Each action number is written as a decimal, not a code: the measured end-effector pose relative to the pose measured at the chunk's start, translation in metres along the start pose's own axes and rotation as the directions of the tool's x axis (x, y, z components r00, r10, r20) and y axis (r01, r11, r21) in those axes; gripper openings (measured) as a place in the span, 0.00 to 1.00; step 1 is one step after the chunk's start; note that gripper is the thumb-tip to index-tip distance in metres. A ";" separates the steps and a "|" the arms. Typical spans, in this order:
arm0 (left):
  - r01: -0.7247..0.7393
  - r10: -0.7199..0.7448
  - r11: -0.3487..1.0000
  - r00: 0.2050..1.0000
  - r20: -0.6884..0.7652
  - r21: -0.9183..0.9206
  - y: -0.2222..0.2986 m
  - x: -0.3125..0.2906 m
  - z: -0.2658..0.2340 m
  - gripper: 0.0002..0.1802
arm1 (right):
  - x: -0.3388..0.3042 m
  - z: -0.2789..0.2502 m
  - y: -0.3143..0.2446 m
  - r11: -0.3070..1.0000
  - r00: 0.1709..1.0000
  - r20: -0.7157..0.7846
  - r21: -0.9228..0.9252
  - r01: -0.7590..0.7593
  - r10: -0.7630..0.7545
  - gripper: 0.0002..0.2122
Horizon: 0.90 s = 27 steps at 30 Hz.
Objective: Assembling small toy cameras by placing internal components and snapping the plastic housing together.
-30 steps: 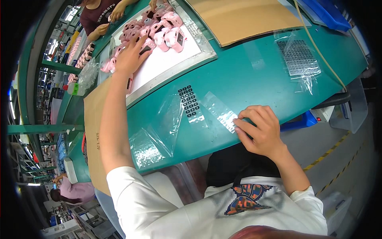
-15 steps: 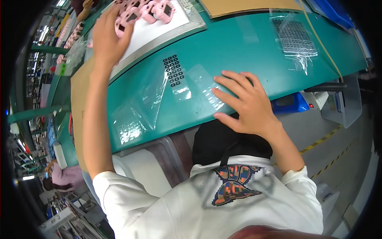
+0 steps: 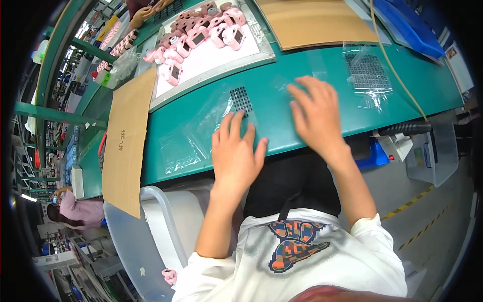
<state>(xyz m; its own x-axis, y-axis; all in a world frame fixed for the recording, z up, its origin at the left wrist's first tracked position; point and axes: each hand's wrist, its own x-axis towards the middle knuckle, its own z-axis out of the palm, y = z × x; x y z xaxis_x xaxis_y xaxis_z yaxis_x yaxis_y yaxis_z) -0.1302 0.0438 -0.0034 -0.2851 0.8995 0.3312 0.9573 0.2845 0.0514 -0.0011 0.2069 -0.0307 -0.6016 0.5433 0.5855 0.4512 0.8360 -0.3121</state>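
Observation:
My left hand [image 3: 235, 153] is open, fingers spread, its fingertips at the lower end of a clear sheet of small black square pieces [image 3: 240, 98]. Whether they touch it or hover cannot be told. Clear plastic film [image 3: 188, 138] lies around that sheet on the green table [image 3: 282, 63]. My right hand [image 3: 319, 113] is also open, with nothing visible in it, farther right over the tabletop. Near its fingertips lies a faint piece of clear film [image 3: 287, 86]. Pink toy-like watches [image 3: 197, 38] with dark screens sit piled on a white, metal-edged board [image 3: 206, 63] beyond my hands.
Cardboard sheets lie at the left [image 3: 128, 141] and far side [image 3: 317, 22]. A bagged sheet of dark squares [image 3: 369, 71] rests at right, near a yellowish cable [image 3: 397, 63]. Below the table stands a clear bin [image 3: 126, 241]; a pink watch [image 3: 170, 276] is there. A co-worker's hands [image 3: 151, 10] show far left.
My left hand has come back from the pink watches to the sheet of black squares. My right hand has moved slightly farther over the table. The view has shifted too.

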 end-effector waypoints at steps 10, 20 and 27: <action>0.201 -0.322 0.796 0.939 -0.118 -0.571 0.020 -0.080 0.017 0.14 | -0.022 0.001 -0.035 0.914 0.907 0.244 0.307 0.264 -0.344 0.17; 0.176 -0.482 -0.632 0.673 0.561 -0.755 0.041 -0.081 0.033 0.10 | -0.041 0.002 -0.038 0.821 0.849 0.297 0.517 0.241 -0.436 0.17; 0.117 -0.421 -0.725 0.705 0.571 -0.679 0.038 -0.082 0.038 0.10 | -0.047 0.000 -0.038 0.718 0.934 0.178 0.688 0.107 -0.309 0.13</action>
<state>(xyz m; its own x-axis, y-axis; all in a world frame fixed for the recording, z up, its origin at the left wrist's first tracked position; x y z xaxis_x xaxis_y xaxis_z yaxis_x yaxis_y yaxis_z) -0.0725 -0.0065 -0.0640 -0.6313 0.7034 -0.3265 -0.6948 -0.3260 0.6411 0.0099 0.1494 -0.0465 -0.8188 0.2626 0.5105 -0.1938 0.7107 -0.6763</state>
